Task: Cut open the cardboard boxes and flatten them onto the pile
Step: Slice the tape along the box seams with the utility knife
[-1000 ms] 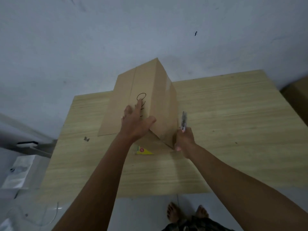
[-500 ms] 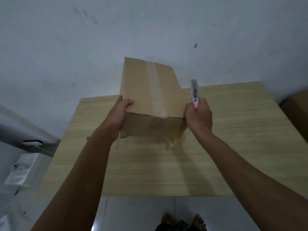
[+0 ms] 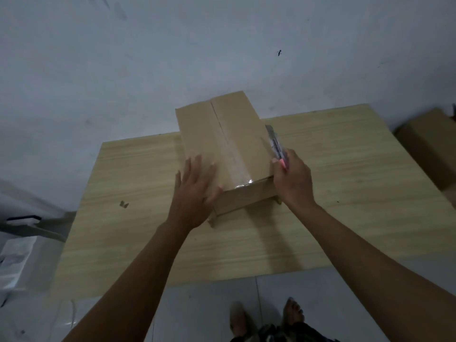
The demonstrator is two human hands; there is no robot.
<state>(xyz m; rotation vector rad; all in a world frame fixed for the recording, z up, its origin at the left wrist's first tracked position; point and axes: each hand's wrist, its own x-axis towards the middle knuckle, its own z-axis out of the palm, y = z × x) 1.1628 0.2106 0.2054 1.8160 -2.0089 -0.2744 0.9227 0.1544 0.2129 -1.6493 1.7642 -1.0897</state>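
Note:
A brown cardboard box [image 3: 237, 134] lies on the wooden table [image 3: 345, 193], its top seam sealed with clear tape running toward me. My left hand [image 3: 195, 193] rests flat with spread fingers on the box's near left top. My right hand [image 3: 292, 180] grips a utility knife [image 3: 276, 145] against the box's right near corner, the knife pointing away from me along the right edge. Small flaps stick out under the box's near end.
Another cardboard box [image 3: 429, 149] stands off the table's right edge. A small scrap [image 3: 123, 204] lies on the table's left part. A wall rises behind the table. White packaging [image 3: 14, 262] and a grey stand sit on the floor at left. My feet show below.
The box has been turned over and set down with its taped side up. My left hand moved from the box's left side to lie flat on top; my right hand kept the knife.

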